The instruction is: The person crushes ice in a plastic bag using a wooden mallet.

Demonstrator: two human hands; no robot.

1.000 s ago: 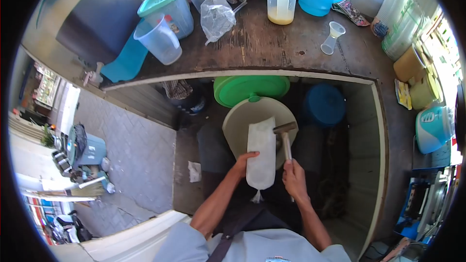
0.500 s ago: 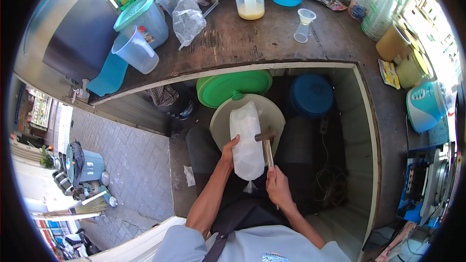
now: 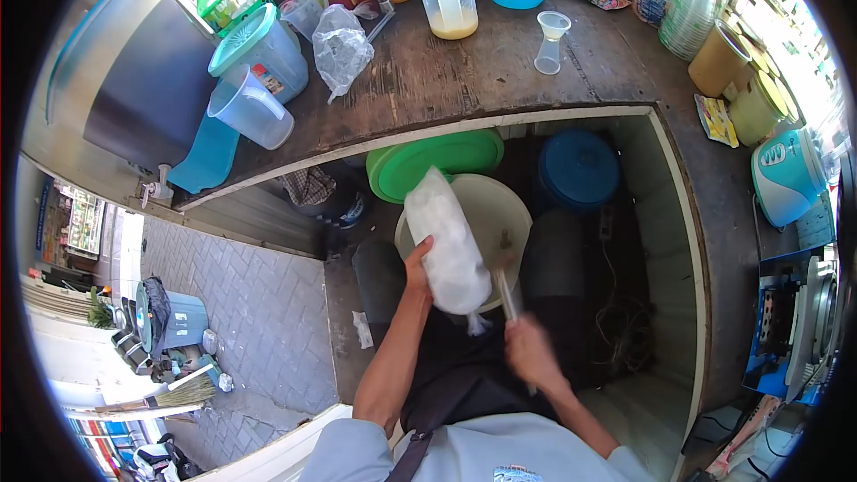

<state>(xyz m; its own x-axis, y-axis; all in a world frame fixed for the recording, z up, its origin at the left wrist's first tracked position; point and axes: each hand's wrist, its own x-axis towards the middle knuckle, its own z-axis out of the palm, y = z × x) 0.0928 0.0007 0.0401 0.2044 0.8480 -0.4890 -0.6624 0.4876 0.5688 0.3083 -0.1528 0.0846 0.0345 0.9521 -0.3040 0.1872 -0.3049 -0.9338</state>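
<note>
- One head-worn camera gives the view, looking forward and steeply down from above the wearer's grey shirt (image 3: 446,457), which fills the bottom edge.
- Its very wide lens bends straight edges and leaves the corners black.
- The left hand (image 3: 418,265) and right hand (image 3: 530,348) appear at close range, near the middle.
- The wooden counter (image 3: 482,71) spans the top, farther off; paving (image 3: 245,295) shows at picture left.

I have the left hand (image 3: 418,270) curved, thumb (image 3: 426,245) toward one o'clock, above a straight left forearm (image 3: 395,348); the right hand (image 3: 531,350), blurred, curls tight, right forearm (image 3: 580,411) aimed at eleven o'clock.
</note>
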